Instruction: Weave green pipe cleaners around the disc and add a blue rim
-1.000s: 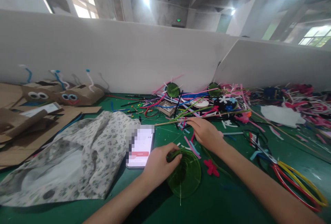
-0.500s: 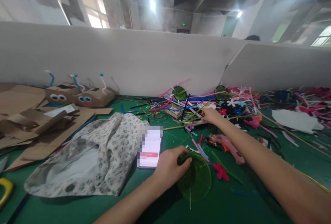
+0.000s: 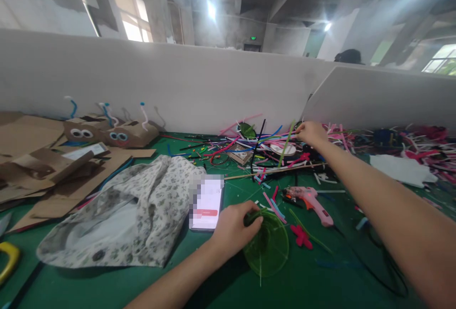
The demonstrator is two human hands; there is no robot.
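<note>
My left hand (image 3: 237,228) is closed at the upper left edge of a green, see-through round piece (image 3: 272,247), like a shallow bowl with pale thin strips across it. A dark green part of it shows between the thumb and fingers. Farther off, my right hand (image 3: 312,134) reaches into a heap of pipe cleaners (image 3: 263,145). Its thumb and fingers are pinched together where pink and white pipe cleaners meet them; what exactly they grip is hidden. Beneath that hand lies a red felt flower (image 3: 304,157). A second pinkish-red flower (image 3: 301,236) rests beside the green piece.
A pink hot glue gun (image 3: 313,204) lies under my right forearm, its cord trailing right. To the left are a phone (image 3: 206,204), a floral cloth hat (image 3: 142,214), cardboard figures with googly eyes (image 3: 117,133) and yellow-handled scissors (image 3: 9,261). A white partition (image 3: 195,85) stands behind.
My right hand has moved away and rightward, deeper into the heap, and pipe cleaners there have shifted. The black flowered piece is now mostly out of sight. My left hand stays on the green piece.
</note>
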